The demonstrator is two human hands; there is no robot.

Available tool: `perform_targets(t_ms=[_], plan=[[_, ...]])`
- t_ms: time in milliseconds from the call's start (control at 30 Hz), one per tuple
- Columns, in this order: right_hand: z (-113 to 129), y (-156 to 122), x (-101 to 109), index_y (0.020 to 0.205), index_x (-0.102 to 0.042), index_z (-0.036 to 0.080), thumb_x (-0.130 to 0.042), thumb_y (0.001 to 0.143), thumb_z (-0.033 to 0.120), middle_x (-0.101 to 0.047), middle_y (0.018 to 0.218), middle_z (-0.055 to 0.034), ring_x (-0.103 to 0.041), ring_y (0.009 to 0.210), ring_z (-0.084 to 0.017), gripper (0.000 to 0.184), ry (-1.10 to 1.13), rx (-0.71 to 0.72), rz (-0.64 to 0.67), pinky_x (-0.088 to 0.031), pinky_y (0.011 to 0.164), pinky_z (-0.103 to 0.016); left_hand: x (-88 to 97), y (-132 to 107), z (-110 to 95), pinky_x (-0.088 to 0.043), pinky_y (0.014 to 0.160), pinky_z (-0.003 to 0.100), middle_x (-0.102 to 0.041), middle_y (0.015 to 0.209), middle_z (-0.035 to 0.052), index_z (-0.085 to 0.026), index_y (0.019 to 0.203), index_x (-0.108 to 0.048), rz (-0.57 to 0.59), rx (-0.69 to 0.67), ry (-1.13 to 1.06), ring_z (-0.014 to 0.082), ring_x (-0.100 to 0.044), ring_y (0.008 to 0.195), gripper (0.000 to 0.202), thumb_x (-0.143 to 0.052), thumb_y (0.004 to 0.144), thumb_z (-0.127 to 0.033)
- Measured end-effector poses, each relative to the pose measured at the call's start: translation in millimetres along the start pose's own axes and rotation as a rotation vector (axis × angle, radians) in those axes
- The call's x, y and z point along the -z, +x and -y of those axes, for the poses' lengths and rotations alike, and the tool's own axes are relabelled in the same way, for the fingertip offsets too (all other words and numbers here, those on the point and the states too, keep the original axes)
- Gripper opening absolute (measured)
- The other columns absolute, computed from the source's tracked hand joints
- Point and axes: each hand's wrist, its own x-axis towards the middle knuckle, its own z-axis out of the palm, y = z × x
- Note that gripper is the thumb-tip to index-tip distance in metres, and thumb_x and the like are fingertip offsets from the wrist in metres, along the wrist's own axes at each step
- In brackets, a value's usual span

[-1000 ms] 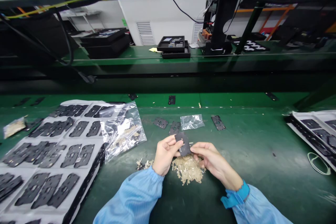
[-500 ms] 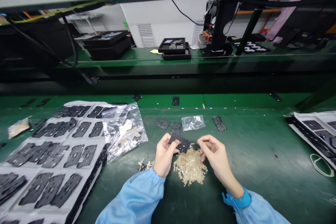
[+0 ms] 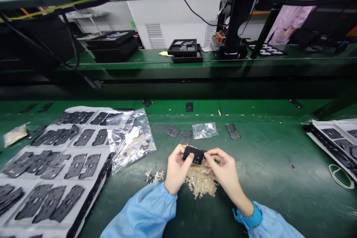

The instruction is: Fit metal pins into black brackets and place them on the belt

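Note:
My left hand is closed on a thin black plastic plate with small holes, thumb on its upper face. At the plate's right end, my right hand is pinched against the edge. Whether a small piece is also between those fingertips cannot be seen. Below the plate lies a heap of small beige pieces, partly hidden by it. A smaller cluster of beige and black bits lies left of my left wrist. Just beyond my hands are more dark plates and a small clear bag.
On the left, a white-lined tray bears rows of black plates, with a clear zip bag over its edge. Another tray and a pale loop are at right. Behind the shelf stands a person in pink.
My right hand has moved left from beside the plate to its right end. The plate has turned more level and shifted slightly right. A person in pink has come further into view behind.

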Motion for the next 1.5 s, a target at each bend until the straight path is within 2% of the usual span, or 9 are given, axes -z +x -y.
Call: perform_targets(t_ms=[233, 433, 633, 900, 1033, 1133, 1233, 1367, 1500], plan=[[0.5, 0.1, 1.6, 0.075, -0.057, 0.014, -0.068, 0.074, 0.038, -0.054, 0.051, 0.0036, -0.05, 0.032, -0.009, 0.026, 0.036, -0.074, 0.024, -0.044, 0.032, -0.019, -3.8, -3.6, -3.7, -0.048, 0.074, 0.028, -0.061, 0.089, 0.0063, -0.019, 0.069, -0.038, 0.041, -0.099, 0.077, 0.0172, -0.06, 0.086, 0.022, -0.058, 0.079, -0.02], [12.0, 2.1, 3.4, 0.07, -0.061, 0.012, -0.073, 0.069, 0.031, -0.054, 0.055, 0.002, -0.047, 0.042, -0.006, 0.023, 0.341, -0.23, 0.094, -0.043, 0.033, -0.014, -4.7, -7.1, -2.5, -0.049, 0.075, 0.028, -0.061, 0.093, 0.007, -0.019, 0.07, -0.04, 0.05, -0.133, 0.088, 0.0179, -0.06, 0.09, 0.02, -0.056, 0.081, -0.019], [9.4, 0.4, 3.4, 0.069, -0.063, 0.011, -0.072, 0.071, 0.027, -0.052, 0.054, 0.0023, -0.046, 0.043, -0.005, 0.019, 0.463, -0.314, 0.155, -0.043, 0.035, -0.012, -4.8, -8.6, -9.4, -0.048, 0.077, 0.03, -0.061, 0.092, 0.0069, -0.018, 0.072, -0.042, 0.07, -0.139, 0.011, 0.018, -0.06, 0.089, 0.018, -0.057, 0.082, -0.02], [16.7, -5.5, -1.0, 0.088, -0.065, 0.014, -0.067, 0.075, 0.026, -0.062, 0.078, -0.0041, -0.06, 0.064, -0.014, 0.018, 0.479, -0.204, 0.267, -0.055, 0.05, -0.023, -3.8, -7.5, -4.8, -0.043, 0.088, 0.033, -0.06, 0.098, 0.0081, -0.015, 0.082, -0.054, 0.0, -0.006, -0.124, 0.0199, -0.056, 0.096, 0.01, -0.061, 0.08, -0.023], [18.6, -4.9, -3.0, 0.085, -0.065, 0.014, -0.07, 0.074, 0.031, -0.063, 0.063, -0.0016, -0.061, 0.054, -0.012, 0.021, 0.304, -0.107, 0.178, -0.055, 0.054, -0.022, -2.0, -6.5, -5.9, -0.04, 0.09, 0.033, -0.06, 0.101, 0.0089, -0.015, 0.082, -0.058, 0.045, -0.025, -0.089, 0.0213, -0.055, 0.1, 0.011, -0.062, 0.079, -0.025], [18.9, -3.8, -2.5, 0.078, -0.067, 0.014, -0.071, 0.072, 0.033, -0.06, 0.065, -0.001, -0.061, 0.052, -0.012, 0.02, 0.174, -0.012, 0.164, -0.056, 0.052, -0.024, 0.6, -5.0, -9.2, -0.042, 0.087, 0.032, -0.06, 0.099, 0.0087, -0.016, 0.086, -0.06, 0.089, -0.065, -0.039, 0.0208, -0.056, 0.096, 0.012, -0.059, 0.081, -0.027], [18.4, -5.2, -1.4, 0.078, -0.069, 0.015, -0.065, 0.077, 0.031, -0.057, 0.074, -0.0019, -0.061, 0.056, -0.013, 0.016, 0.054, 0.084, 0.22, -0.056, 0.053, -0.025, 2.2, -2.8, -12.7, -0.044, 0.078, 0.028, -0.06, 0.092, 0.0068, -0.016, 0.09, -0.063, 0.143, -0.043, 0.04, 0.0178, -0.057, 0.085, 0.015, -0.058, 0.082, -0.027], [15.0, -8.0, -0.4, 0.08, -0.069, 0.017, -0.059, 0.082, 0.028, -0.055, 0.073, -0.0016, -0.061, 0.058, -0.014, 0.015, -0.034, 0.148, 0.271, -0.056, 0.055, -0.026, 0.9, -0.7, -14.6, -0.042, 0.071, 0.024, -0.056, 0.078, 0.0029, -0.015, 0.077, -0.062, 0.203, 0.005, 0.046, 0.0142, -0.053, 0.075, 0.01, -0.06, 0.081, -0.025], [14.4, -8.4, 0.7, 0.077, -0.066, 0.017, -0.057, 0.083, 0.026, -0.053, 0.073, -0.0014, -0.061, 0.057, -0.014, 0.014, -0.088, 0.191, 0.284, -0.055, 0.055, -0.026, -0.7, 0.3, -15.4, -0.04, 0.067, 0.023, -0.052, 0.072, 0.0006, -0.015, 0.07, -0.059, 0.201, 0.093, -0.051, 0.0119, -0.049, 0.071, 0.011, -0.063, 0.077, -0.021]])
